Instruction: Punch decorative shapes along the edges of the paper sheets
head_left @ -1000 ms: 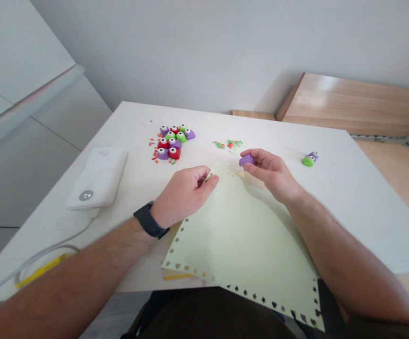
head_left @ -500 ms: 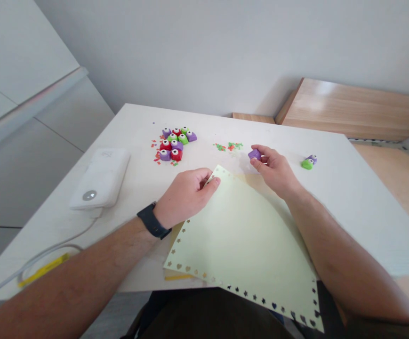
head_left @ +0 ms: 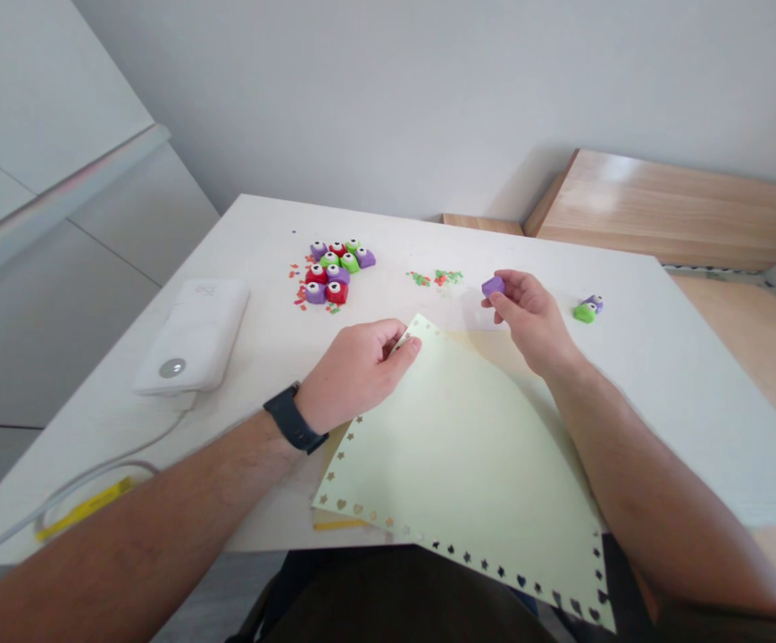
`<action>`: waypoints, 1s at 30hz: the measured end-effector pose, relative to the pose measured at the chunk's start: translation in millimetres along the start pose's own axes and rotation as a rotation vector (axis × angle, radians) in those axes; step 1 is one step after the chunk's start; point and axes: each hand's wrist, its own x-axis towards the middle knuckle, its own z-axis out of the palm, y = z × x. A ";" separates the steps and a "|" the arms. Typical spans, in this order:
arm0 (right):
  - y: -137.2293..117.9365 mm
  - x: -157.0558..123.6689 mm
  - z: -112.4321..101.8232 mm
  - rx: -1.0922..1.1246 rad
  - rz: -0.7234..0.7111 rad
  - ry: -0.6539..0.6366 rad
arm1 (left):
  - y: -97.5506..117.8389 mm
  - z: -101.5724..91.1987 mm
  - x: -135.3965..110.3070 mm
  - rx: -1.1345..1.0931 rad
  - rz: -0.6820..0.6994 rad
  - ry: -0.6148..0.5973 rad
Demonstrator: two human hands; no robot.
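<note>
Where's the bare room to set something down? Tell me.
Bare patches: right of the right hand, nearer than the paired punches; and between the white power bank and the punch cluster. Crowded: around that cluster, among paper scraps, and front centre, under the pale green sheet.

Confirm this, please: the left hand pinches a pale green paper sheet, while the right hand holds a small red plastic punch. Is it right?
The small plastic punch in the right hand is purple, not red, as the head view shows. The left hand does pinch the pale green paper sheet.
</note>
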 end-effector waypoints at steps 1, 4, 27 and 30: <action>-1.0 0.2 0.2 0.011 0.014 0.012 | -0.4 0.3 0.1 0.000 -0.001 0.000; -5.3 -0.7 0.5 0.090 0.061 0.032 | -1.6 1.1 0.3 0.009 -0.003 0.001; -23.9 -13.6 13.0 0.460 0.403 -0.282 | -1.7 1.8 -0.2 0.039 -0.006 -0.043; -19.3 -16.7 20.4 0.443 0.358 -0.291 | -1.2 1.6 -0.2 0.043 -0.016 -0.042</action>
